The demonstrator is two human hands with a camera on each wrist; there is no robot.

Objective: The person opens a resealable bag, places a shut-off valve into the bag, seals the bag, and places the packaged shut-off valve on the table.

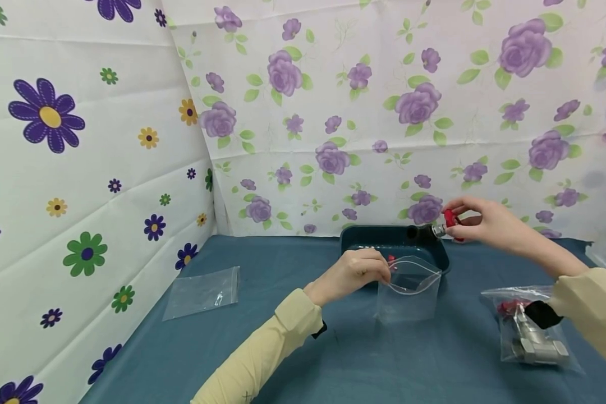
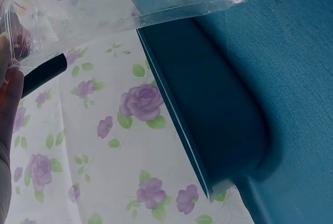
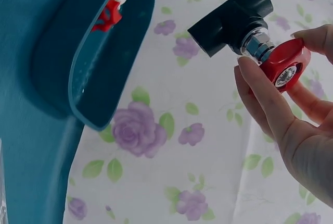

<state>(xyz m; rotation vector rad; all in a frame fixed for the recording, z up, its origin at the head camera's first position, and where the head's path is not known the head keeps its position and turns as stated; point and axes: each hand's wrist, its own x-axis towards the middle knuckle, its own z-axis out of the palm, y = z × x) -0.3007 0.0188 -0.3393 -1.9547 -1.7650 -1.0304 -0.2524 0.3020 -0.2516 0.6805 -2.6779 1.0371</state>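
Observation:
My right hand (image 1: 477, 221) grips a valve (image 3: 244, 23) by its round red handwheel (image 3: 286, 65). The valve's black tee-shaped body and silver stem point left in the head view, above the right end of a dark blue tray (image 1: 350, 233). With its fingertips, my left hand (image 1: 356, 269) pinches the rim of a clear zip bag (image 1: 409, 303), whose mouth gapes in front of the tray. Part of the bag (image 2: 171, 8) crosses the top of the left wrist view. Inside the tray, a part with a red handle (image 3: 108, 16) and a white piece shows.
At the right, a clear bag (image 1: 535, 331) holds a metal valve with a red handle. Another flat clear bag (image 1: 202, 294) lies on the left of the blue cloth-covered table (image 1: 384, 370). Flowered sheets (image 1: 303, 123) hang behind and on the left.

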